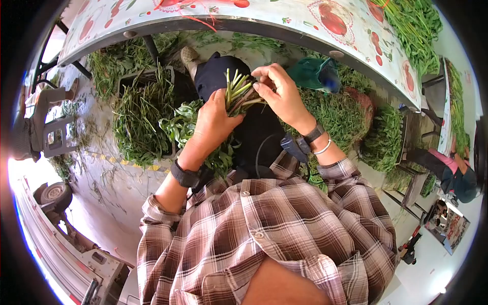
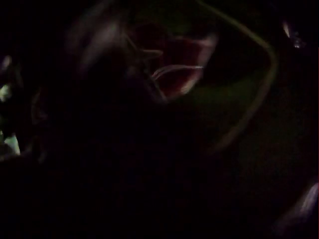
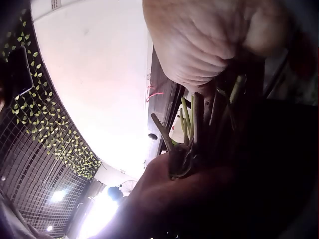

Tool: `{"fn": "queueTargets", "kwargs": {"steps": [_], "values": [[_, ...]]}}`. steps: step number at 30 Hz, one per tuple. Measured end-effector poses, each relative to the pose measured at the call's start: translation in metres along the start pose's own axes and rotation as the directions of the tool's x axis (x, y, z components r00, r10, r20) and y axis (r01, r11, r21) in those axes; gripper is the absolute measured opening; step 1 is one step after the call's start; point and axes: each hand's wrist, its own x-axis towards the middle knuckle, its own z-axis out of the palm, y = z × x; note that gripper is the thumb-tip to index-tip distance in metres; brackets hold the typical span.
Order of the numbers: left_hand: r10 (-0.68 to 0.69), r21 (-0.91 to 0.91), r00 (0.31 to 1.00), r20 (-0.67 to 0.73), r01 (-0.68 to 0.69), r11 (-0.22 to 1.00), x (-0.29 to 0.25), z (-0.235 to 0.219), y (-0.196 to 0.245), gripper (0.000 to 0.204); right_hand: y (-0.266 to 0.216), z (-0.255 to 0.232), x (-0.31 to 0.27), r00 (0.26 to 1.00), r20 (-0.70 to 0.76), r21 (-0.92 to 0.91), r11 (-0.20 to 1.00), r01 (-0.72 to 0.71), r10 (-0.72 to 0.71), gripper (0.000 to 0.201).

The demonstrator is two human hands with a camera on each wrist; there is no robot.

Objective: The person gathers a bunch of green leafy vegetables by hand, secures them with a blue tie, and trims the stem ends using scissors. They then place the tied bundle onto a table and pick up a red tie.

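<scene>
My left hand (image 1: pixel 216 119) grips a bunch of leafy green stems (image 1: pixel 236 91) over my lap, the cut ends pointing away from me. Leaves (image 1: pixel 180 124) spill out below and beside that hand. At the far side of the bunch my right hand (image 1: pixel 284 94) has bent fingers, with thumb and forefinger pinching at the brownish stems by the cut ends. In the right wrist view the cut stems (image 3: pixel 198 117) rise from the left hand (image 3: pixel 164 184) toward the right palm (image 3: pixel 204 40); the right fingertips are hidden there. The left wrist view is almost wholly dark.
A fruit-patterned table (image 1: pixel 284 15) stands ahead, with greens (image 1: pixel 414 30) at its right end. A crate of cut greens (image 1: pixel 142 117) is on the left. Right of my legs are a green bag (image 1: pixel 310 73) and more greens (image 1: pixel 330 117). Another person (image 1: pixel 447 170) is far right.
</scene>
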Motion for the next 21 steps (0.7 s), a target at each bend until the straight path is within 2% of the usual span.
{"fn": "queueTargets", "kwargs": {"steps": [2, 3, 5, 7, 9, 10, 11, 13, 15, 17, 19, 21], "values": [[0.006, -0.019, 0.999, -0.032, -0.007, 1.0, -0.001, 0.002, -0.003, 0.052, 0.004, -0.004, -0.004, 0.994, -0.109, 0.11, 0.994, 0.002, 0.01, 0.019], [0.01, -0.019, 1.0, -0.027, -0.01, 1.0, -0.001, 0.002, -0.003, 0.052, 0.006, -0.008, -0.007, 0.993, -0.114, 0.108, 0.994, -0.001, 0.013, 0.019], [0.021, -0.006, 0.999, -0.037, -0.021, 1.0, -0.001, 0.001, -0.002, 0.051, 0.01, -0.02, -0.015, 0.984, -0.112, 0.14, 0.982, -0.123, 0.139, 0.021], [0.034, -0.001, 0.999, -0.04, -0.034, 0.999, 0.001, 0.0, 0.0, 0.05, 0.006, -0.022, -0.022, 0.983, -0.097, 0.11, 0.983, -0.147, 0.158, 0.024], [0.05, 0.002, 0.998, -0.043, -0.05, 0.999, 0.0, -0.001, 0.003, 0.05, 0.003, -0.018, -0.028, 0.994, -0.105, 0.082, 0.997, 0.002, 0.007, 0.032], [0.05, -0.003, 0.998, -0.048, -0.05, 0.999, 0.0, -0.001, 0.004, 0.049, -0.001, -0.019, -0.03, 0.999, -0.047, 0.014, 1.0, -0.004, 0.005, 0.043], [0.049, -0.008, 0.997, -0.054, -0.049, 0.999, -0.001, -0.002, 0.005, 0.049, -0.001, -0.015, -0.03, 0.999, -0.05, 0.013, 1.0, -0.005, 0.006, 0.043], [0.056, 0.0, 0.997, -0.056, -0.056, 0.998, -0.001, -0.001, 0.009, 0.049, 0.0, -0.002, -0.026, 0.996, -0.087, 0.092, 0.995, 0.035, -0.027, 0.049], [0.06, 0.012, 0.996, -0.06, -0.06, 0.998, -0.002, -0.001, 0.012, 0.049, 0.002, 0.004, -0.018, 0.999, -0.054, 0.124, 0.992, 0.016, -0.01, 0.049], [-0.029, 0.06, 0.999, 0.022, 0.028, 0.998, -0.002, -0.001, 0.012, 0.058, 0.006, 0.015, -0.007, 1.0, -0.018, 0.192, 0.981, 0.017, -0.014, 0.046], [-0.022, 0.099, 0.999, 0.029, 0.019, 0.995, 0.0, 0.0, 0.009, 0.058, 0.012, 0.025, 0.003, 0.998, -0.035, 0.212, 0.975, 0.06, -0.054, 0.043], [-0.039, 0.191, 0.998, 0.051, 0.029, 0.981, 0.0, 0.001, 0.01, 0.058, 0.012, 0.025, 0.009, 0.994, 0.042, 0.405, 0.908, -0.109, 0.101, 0.042]]}}
